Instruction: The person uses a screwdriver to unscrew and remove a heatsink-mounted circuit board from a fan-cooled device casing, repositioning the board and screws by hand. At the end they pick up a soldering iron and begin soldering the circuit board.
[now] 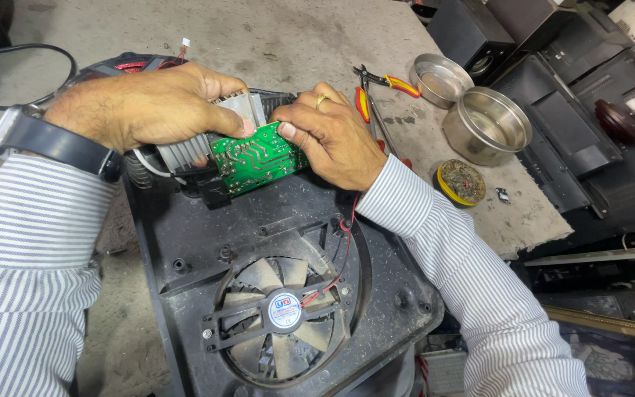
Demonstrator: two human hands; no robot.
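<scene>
Left hand (pixel 148 103) laid over ribbed metal heat sink (pixel 185 151), grip closed on it, thumb tip touching green circuit board (pixel 257 158); board held above dusty black housing (pixel 259 235), just beyond cooling fan (pixel 282 315); right hand (pixel 328 136) pinching board's right edge; risk of thin red wire (pixel 345 235) pulling tight or tearing if board lifted further; long axis of board lying left to right, right end tilted slightly away.
</scene>
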